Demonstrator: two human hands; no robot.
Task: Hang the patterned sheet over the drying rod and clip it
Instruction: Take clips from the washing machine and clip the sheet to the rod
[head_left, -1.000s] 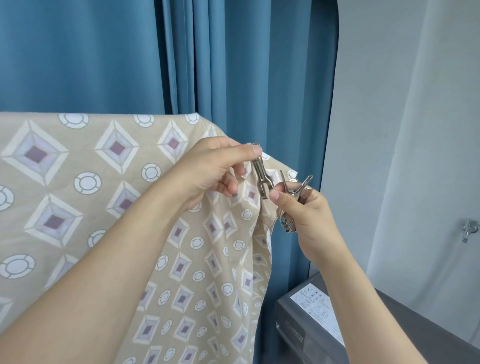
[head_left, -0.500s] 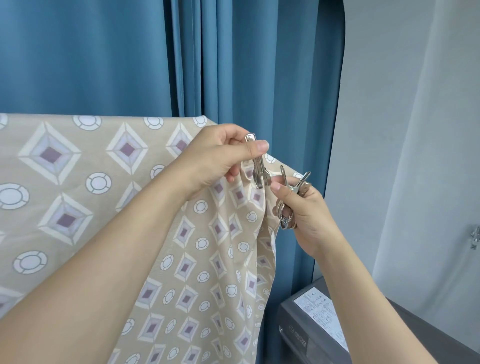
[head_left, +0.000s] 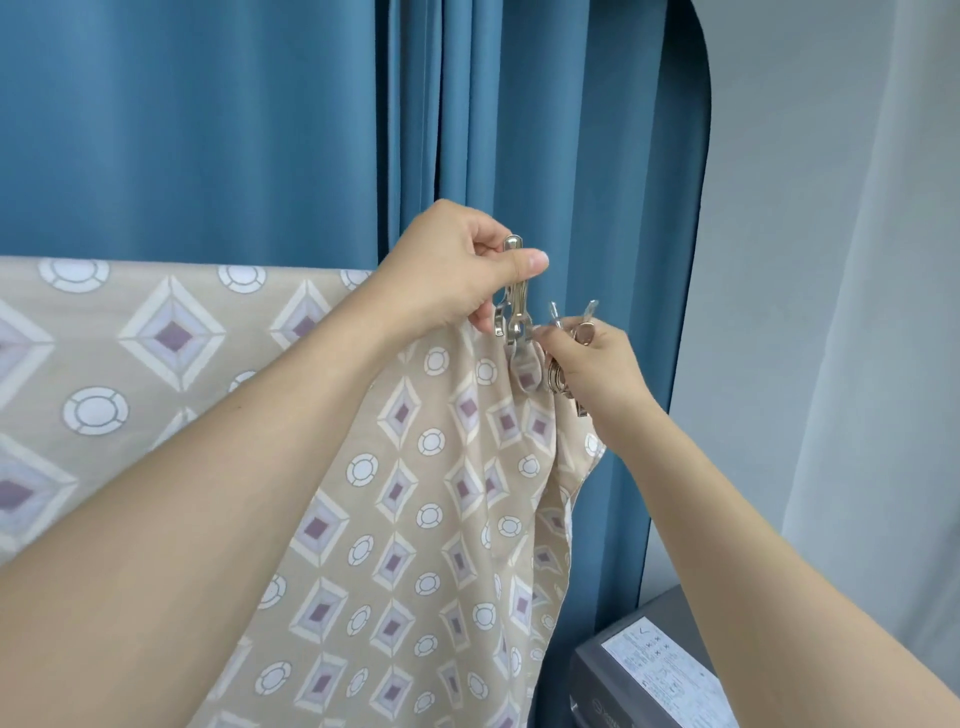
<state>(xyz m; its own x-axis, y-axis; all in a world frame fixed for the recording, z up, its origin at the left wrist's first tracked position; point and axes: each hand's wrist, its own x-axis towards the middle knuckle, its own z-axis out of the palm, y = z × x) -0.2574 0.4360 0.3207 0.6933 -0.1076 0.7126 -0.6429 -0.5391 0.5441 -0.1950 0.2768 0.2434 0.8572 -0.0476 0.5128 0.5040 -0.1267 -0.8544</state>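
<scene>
The beige patterned sheet (head_left: 171, 364) with diamonds and circles hangs over a rod that the cloth hides. At its bunched right end my left hand (head_left: 447, 275) pinches the top of a metal clip (head_left: 515, 306); the clip stands upright with its jaws over the gathered fabric. Just to the right, my right hand (head_left: 597, 369) holds spare metal clips (head_left: 563, 364) in its curled fingers, its fingertips at the sheet's edge next to the clip.
Blue curtains (head_left: 260, 130) hang right behind the sheet. A grey wall (head_left: 831, 208) is on the right. A dark grey box with a white label (head_left: 654, 675) sits low at the right.
My left hand has turned the clip upright and brought it down over the gathered sheet end. My right hand stays beside it with the spare clips.
</scene>
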